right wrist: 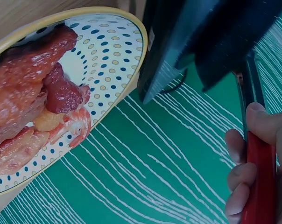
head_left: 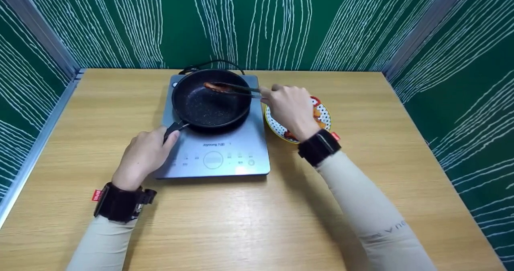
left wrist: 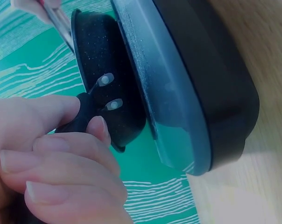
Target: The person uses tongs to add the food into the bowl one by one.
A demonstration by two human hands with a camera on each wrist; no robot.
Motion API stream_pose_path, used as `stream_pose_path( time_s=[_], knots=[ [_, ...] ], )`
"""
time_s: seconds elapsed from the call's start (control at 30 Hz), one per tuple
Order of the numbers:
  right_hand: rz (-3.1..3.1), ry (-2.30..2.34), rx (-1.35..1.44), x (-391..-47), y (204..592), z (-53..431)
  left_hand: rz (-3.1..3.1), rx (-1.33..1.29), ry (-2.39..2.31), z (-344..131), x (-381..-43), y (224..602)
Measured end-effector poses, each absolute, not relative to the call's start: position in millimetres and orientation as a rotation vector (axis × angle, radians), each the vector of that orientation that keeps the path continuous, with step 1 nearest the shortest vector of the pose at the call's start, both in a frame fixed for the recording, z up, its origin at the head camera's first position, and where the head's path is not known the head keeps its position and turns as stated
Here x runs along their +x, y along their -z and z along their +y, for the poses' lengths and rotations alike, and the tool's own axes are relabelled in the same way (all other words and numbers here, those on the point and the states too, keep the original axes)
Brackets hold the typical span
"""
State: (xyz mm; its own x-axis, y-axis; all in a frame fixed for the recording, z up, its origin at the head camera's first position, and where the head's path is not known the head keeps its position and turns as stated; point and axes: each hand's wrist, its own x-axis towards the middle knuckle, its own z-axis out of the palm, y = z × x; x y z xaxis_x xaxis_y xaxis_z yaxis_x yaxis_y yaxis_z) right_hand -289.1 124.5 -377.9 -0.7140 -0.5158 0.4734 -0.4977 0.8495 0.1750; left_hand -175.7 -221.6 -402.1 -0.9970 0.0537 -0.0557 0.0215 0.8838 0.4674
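My left hand (head_left: 146, 154) grips the black handle (head_left: 174, 129) of a speckled black frying pan (head_left: 211, 110), thumb along its top. In the left wrist view two rivets show where that handle meets the pan wall (left wrist: 96, 51). My right hand (head_left: 291, 108) holds a pair of metal tongs (head_left: 251, 88), its fingers curled round their red grip (right wrist: 260, 186). At the tongs' far end, a reddish-brown piece of meat (head_left: 216, 87) shows over the back of the pan; in the right wrist view the pan mostly hides those tips.
Beneath the pan lies a silver induction cooker (head_left: 249, 142), its black cord (head_left: 219, 61) looping behind. To its right a yellow-rimmed dotted plate (right wrist: 96, 56), partly under my right hand, bears several meat pieces (right wrist: 26, 79) and a shrimp (right wrist: 80, 126). Green patterned walls (head_left: 249, 26) enclose the wooden table (head_left: 225, 223).
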Motion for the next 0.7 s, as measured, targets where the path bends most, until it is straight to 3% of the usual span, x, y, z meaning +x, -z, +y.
stream_pose_path(
  time_s=[0.7],
  knots=[
    [-2.422, 0.197, 0.729, -305, 397, 91, 2.980, 0.047, -0.737, -221, -177, 401]
  ],
)
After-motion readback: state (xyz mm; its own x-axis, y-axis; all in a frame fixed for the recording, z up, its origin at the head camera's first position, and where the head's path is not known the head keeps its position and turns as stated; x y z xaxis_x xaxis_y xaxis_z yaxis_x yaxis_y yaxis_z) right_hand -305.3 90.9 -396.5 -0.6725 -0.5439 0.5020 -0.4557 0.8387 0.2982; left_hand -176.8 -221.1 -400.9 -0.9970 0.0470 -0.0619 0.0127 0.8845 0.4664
